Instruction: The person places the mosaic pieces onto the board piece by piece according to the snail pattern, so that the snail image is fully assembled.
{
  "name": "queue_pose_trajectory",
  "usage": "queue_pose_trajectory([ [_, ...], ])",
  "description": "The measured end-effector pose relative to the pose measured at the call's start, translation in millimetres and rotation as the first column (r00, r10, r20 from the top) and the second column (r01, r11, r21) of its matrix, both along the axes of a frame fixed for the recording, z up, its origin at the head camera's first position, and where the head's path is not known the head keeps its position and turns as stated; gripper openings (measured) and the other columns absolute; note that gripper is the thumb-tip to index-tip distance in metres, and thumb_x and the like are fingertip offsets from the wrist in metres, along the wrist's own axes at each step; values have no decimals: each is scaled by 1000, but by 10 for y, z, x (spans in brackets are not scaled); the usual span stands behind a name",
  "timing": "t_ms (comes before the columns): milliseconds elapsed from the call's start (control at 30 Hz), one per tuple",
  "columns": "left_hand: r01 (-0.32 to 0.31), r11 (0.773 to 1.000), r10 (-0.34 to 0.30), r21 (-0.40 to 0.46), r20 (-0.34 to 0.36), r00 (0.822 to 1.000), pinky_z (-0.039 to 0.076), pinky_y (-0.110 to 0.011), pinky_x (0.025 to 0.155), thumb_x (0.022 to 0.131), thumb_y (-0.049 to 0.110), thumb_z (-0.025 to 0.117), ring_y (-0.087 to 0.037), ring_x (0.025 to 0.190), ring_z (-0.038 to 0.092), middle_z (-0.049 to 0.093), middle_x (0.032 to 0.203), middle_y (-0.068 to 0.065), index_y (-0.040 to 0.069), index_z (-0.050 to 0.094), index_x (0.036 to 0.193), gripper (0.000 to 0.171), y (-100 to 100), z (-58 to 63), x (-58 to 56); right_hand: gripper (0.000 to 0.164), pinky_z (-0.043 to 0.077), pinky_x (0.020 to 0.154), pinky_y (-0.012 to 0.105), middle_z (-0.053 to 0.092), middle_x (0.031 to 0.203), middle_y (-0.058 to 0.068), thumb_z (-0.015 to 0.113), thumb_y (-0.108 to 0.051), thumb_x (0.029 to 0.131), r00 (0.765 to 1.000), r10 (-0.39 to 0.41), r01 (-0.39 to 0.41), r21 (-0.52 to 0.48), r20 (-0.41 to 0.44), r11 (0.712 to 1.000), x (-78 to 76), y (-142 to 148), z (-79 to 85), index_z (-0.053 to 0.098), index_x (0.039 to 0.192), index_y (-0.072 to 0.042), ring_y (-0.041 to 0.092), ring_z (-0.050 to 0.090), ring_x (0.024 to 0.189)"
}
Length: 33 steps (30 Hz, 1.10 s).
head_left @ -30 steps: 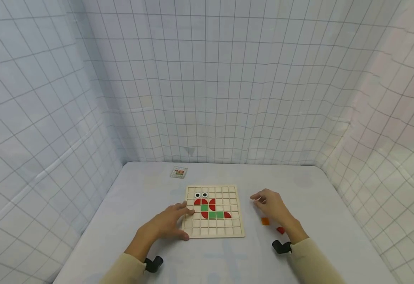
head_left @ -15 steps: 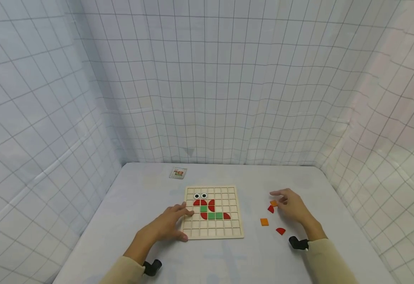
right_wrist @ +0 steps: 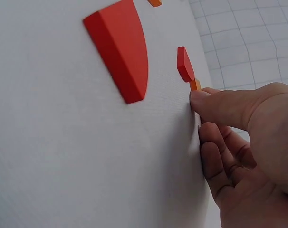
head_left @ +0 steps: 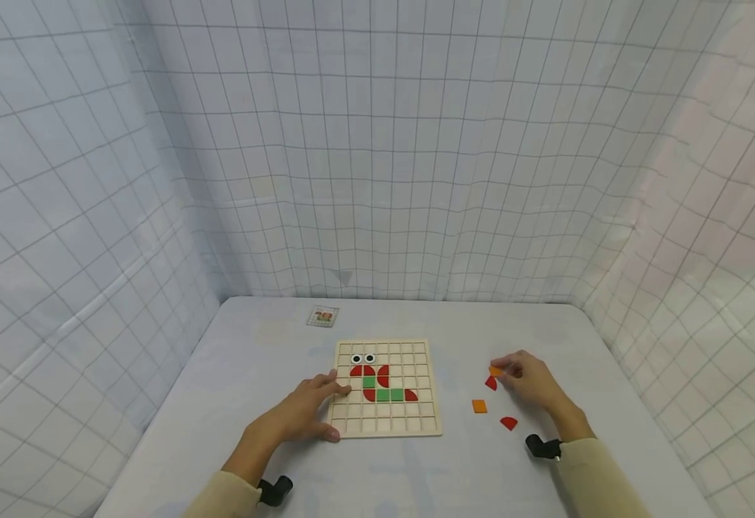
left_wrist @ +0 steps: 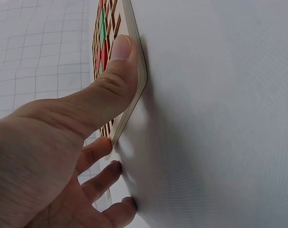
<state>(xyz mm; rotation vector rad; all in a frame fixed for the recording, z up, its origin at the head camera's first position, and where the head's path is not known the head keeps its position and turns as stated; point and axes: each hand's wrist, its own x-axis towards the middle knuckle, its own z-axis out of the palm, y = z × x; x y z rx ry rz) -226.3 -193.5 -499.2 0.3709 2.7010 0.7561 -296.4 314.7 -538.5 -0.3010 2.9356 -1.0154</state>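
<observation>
The wooden grid board (head_left: 386, 432) lies on the table, bearing several red quarter-circle tiles, green square tiles (head_left: 383, 395) and two eye tiles (head_left: 363, 358). My left hand (head_left: 306, 410) rests at its near left corner, the thumb (left_wrist: 121, 52) on the rim and the index fingertip on the left side; the other fingers touch the table. Right of the board, my right hand (head_left: 532, 381) pinches an orange square tile (head_left: 496, 371) between thumb and fingers, at table level. Close beside that tile lies a red quarter-circle tile (right_wrist: 184, 64).
A second orange square tile (head_left: 478, 406) and another red quarter-circle tile (head_left: 509, 423) lie loose between the board and my right forearm. Toward the back left is a small picture card (head_left: 322, 316). White gridded curtains (head_left: 377, 180) enclose the table's back and sides.
My right hand moves right and away from the board's side, reaches the upper orange tile, and its fingers close on it. The left hand stays on the board's corner.
</observation>
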Motion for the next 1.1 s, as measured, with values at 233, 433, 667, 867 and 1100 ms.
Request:
queue_pose_trajectory([
  [233, 2, 1000, -2, -6, 1, 1000, 41, -73, 135, 81, 31, 107, -51, 173, 39, 40, 190, -16, 26, 68, 164, 92, -26, -46, -15, 22, 56, 83, 25, 76, 115, 9, 85, -6, 104, 1000, 1, -1, 16, -23, 1000, 20, -70, -9, 87, 126, -7, 16, 65, 97],
  [433, 5, 1000, -5, 7, 3, 1000, 41, -74, 135, 82, 30, 107, -51, 173, 39, 39, 190, -16, 25, 68, 164, 91, -46, -51, -27, 21, 56, 85, 25, 75, 113, 10, 83, -3, 105, 999, 5, -4, 23, -42, 1000, 33, -113, 7, 86, 126, -4, 18, 65, 97],
  [667, 20, 1000, -20, 19, 12, 1000, 40, -74, 136, 83, 29, 107, -52, 174, 37, 38, 190, -17, 23, 67, 165, 91, -58, -45, -23, 23, 63, 93, 35, 76, 122, 13, 83, -11, 109, 1000, -17, 17, 12, -13, 1000, 50, -162, 31, 82, 131, -5, 22, 71, 104],
  [867, 37, 999, -38, 33, 16, 999, 39, -75, 136, 85, 31, 106, -53, 174, 36, 36, 191, -18, 23, 66, 166, 91, -66, -31, -14, 23, 65, 98, 42, 77, 130, 16, 81, -11, 110, 999, -41, 41, -20, -6, 999, 48, -207, 30, 81, 132, -5, 26, 75, 110],
  [1100, 59, 997, -60, 41, 21, 998, 38, -75, 136, 86, 37, 104, -54, 175, 34, 34, 192, -18, 23, 63, 168, 93, -83, -29, -13, 24, 65, 94, 35, 77, 131, 16, 81, -12, 110, 998, -48, 47, -41, -28, 998, 28, -262, 23, 81, 133, -5, 26, 76, 109],
])
